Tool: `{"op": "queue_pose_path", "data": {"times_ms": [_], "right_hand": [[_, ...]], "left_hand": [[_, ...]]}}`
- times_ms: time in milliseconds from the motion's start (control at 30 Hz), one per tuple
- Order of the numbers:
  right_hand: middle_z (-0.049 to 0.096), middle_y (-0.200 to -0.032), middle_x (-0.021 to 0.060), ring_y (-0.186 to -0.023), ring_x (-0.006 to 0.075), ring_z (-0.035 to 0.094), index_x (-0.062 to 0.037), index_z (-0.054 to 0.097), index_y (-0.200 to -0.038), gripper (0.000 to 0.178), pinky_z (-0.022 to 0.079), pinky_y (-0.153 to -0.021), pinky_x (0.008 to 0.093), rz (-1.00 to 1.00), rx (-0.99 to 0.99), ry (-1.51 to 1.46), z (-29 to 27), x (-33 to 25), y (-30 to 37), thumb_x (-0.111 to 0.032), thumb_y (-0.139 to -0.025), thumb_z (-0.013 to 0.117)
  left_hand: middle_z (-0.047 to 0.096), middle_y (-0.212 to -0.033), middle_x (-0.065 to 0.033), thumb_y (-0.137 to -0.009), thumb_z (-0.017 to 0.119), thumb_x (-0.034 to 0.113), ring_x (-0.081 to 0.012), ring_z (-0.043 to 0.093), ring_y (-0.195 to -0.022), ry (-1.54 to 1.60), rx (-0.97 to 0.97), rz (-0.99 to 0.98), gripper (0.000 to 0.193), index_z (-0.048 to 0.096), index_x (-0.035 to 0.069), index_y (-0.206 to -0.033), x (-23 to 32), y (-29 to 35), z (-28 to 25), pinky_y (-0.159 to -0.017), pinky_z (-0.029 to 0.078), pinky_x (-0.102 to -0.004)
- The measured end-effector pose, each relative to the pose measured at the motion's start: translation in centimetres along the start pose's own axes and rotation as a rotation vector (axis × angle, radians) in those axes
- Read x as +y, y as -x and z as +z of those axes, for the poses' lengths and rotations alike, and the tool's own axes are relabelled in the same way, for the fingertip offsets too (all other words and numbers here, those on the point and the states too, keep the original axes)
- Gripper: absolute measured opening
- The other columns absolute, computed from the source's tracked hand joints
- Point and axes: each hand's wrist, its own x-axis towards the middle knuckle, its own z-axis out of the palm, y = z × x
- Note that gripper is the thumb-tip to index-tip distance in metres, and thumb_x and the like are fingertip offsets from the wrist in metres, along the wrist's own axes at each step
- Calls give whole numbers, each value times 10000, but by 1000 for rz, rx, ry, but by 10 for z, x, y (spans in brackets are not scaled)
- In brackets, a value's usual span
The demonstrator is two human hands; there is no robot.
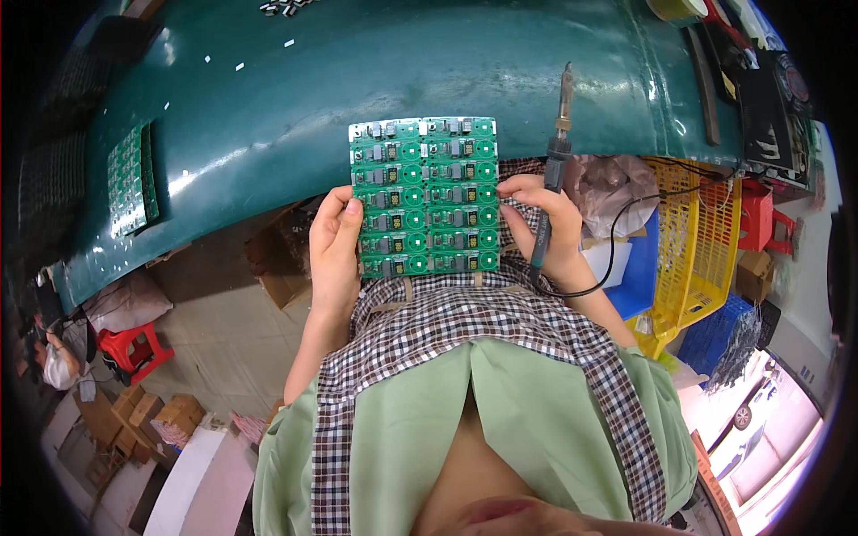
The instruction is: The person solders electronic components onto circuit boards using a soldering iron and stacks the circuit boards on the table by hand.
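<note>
A green panel of circuit boards [427,196], populated with small components in repeated rows, is held up in front of my apron at the table's near edge. My left hand [336,241] grips its left edge, thumb on the front face. At the opposite edge is my right hand [547,223], its fingertips at or very near the panel. A soldering iron [556,156] lies across that same hand, tip pointing up and away, with its black cord curving off to the right. Whether the right fingertips actually pinch the panel is hard to make out.
The green-covered table [295,107] spans the far side. Another circuit board panel [132,179] lies at its left, with small white pieces scattered beyond. To the right stand yellow plastic crates [693,250], a blue bin [636,286] and a plastic bag [612,188]. A red stool [134,348] is left.
</note>
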Motion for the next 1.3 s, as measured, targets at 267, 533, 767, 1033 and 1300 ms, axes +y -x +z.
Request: {"op": "queue_pose_path", "data": {"times_ms": [267, 533, 767, 1033, 1300], "right_hand": [[672, -940, 116, -771, 246, 654, -83, 546, -1012, 406, 520, -629, 302, -25, -50, 66, -6, -4, -5, 103, -678, 680], [684, -867, 63, -739, 233, 634, -82, 589, -920, 352, 511, -581, 297, -59, -137, 60, -1, -18, -16, 14, -630, 763], [660, -868, 69, -682, 242, 604, -56, 584, -933, 329, 484, -546, 313, 11, -123, 14, 3, -16, -16, 15, -657, 749], [672, -908, 103, -755, 242, 634, -45, 587, -927, 298, 507, -643, 313, 45, -43, 23, -5, -21, -16, 58, -682, 720], [664, -985, 144, -805, 265, 665, -73, 527, -1041, 402, 529, -654, 308, 13, 2, -8, -2, -3, 11, 99, -711, 678]], "left_hand": [[642, -968, -49, -997, 448, 165, -63, 581, -846, -25, 1, 14, 200, 528, -6, -1063, -2, -2, -3, -773, 461, -217], [635, -964, -44, -1000, 444, 172, -66, 577, -844, -66, 19, 20, 199, 530, -2, -1048, -2, 0, -1, -770, 464, -221], [635, -967, -46, -1000, 445, 176, -66, 576, -855, -15, 4, 19, 207, 536, -3, -1050, -5, 0, 1, -784, 462, -220], [640, -979, -53, -999, 447, 171, -69, 584, -864, -2, 4, 29, 210, 530, -9, -1067, -4, -2, -3, -786, 466, -225], [644, -976, -52, -993, 456, 160, -74, 592, -859, 5, -2, 19, 196, 534, -6, -1061, -4, 0, -2, -779, 469, -223]]}}
